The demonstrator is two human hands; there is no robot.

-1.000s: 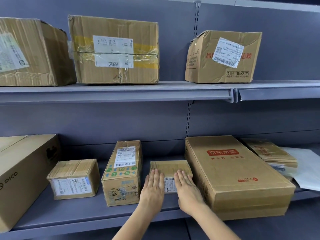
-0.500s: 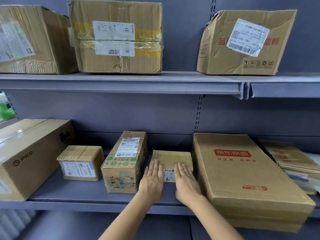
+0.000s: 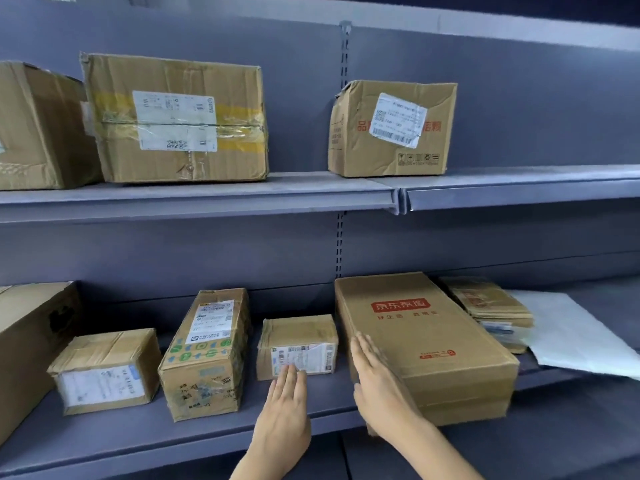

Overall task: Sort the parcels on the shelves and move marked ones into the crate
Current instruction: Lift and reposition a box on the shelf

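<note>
Head view of a parcel sort on grey shelving: along the lower shelf (image 3: 104,441) front edge, left to right, sit a small labelled box (image 3: 104,370), a taller printed box (image 3: 207,355), the small taped parcel (image 3: 298,346) and a long flat carton (image 3: 426,344). The left hand (image 3: 282,415), its grip flat and apart, holds nothing, fingertips at the parcel's front label. The right hand (image 3: 375,386), also spread and empty, lies against the carton's near left corner, just right of the parcel. The parcel lies straight ahead between both hands, long axis along the shelf edge, the left hand nearer. No crate is visible
</note>
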